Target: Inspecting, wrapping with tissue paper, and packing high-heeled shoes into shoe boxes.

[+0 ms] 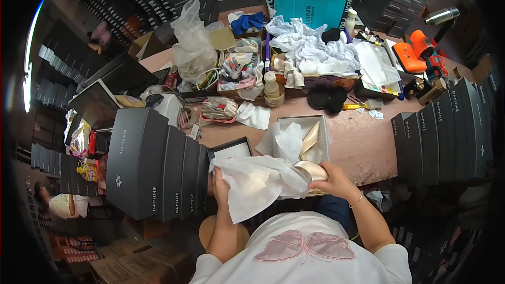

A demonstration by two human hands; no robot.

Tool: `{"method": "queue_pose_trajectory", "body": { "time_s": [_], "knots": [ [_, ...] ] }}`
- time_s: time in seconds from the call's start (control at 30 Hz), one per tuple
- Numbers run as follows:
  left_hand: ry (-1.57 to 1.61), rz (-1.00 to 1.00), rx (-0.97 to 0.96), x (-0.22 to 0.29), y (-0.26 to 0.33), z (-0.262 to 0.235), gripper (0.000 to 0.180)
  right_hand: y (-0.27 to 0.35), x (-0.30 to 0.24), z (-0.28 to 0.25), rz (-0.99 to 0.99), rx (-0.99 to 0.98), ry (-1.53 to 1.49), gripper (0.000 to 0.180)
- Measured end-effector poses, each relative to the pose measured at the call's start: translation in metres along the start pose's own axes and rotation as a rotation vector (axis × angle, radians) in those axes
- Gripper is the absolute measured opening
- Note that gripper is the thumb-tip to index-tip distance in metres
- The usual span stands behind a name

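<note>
My left hand (221, 185) grips the left side of a white sheet of tissue paper (247, 200), which spreads in front of me over the table's near edge. My right hand (335, 181) holds a shiny beige shoe (311, 170) by its right end. The shoe's other end lies under the tissue. Just behind, an open shoebox (327, 144) holds a second beige shoe (310, 141) and crumpled tissue paper (285, 142). A shallow box lid (246, 143), dark rimmed and white inside, sits left of the box, close to my left hand.
Dark shoeboxes are stacked on the left (139, 163) and right (439, 137) of the pink table (363, 147). Trays of cloths (315, 47) and small supplies line the back. A white bottle (271, 87), a red basket (218, 109) and an orange heat-gun-like tool (413, 55) stand around.
</note>
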State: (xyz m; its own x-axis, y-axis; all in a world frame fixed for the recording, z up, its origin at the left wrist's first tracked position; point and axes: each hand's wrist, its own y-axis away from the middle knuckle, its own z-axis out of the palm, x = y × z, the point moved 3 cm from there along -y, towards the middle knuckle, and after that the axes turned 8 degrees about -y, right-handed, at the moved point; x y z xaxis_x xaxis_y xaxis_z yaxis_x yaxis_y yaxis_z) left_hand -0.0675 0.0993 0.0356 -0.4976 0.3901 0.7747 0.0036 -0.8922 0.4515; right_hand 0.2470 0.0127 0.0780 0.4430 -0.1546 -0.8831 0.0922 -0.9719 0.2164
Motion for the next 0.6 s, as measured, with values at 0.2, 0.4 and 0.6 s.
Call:
{"method": "queue_pose_trajectory", "body": {
  "time_s": [0.2,0.4,0.6],
  "knots": [
    [-0.328,0.853,0.357,0.089,0.028,0.070,0.038,-0.013,0.051,-0.019,0.200,0.182,-0.278,0.052],
    [-1.816,0.980,-0.185,-0.027,-0.062,-0.010,0.030,-0.010,0.056,-0.044,0.226,0.456,-0.492,0.043],
    [-2.052,0.345,-0.306,-0.014,-0.085,-0.030,0.065,0.006,0.028,-0.079,0.152,0.309,-0.371,0.044]
  ]
}}
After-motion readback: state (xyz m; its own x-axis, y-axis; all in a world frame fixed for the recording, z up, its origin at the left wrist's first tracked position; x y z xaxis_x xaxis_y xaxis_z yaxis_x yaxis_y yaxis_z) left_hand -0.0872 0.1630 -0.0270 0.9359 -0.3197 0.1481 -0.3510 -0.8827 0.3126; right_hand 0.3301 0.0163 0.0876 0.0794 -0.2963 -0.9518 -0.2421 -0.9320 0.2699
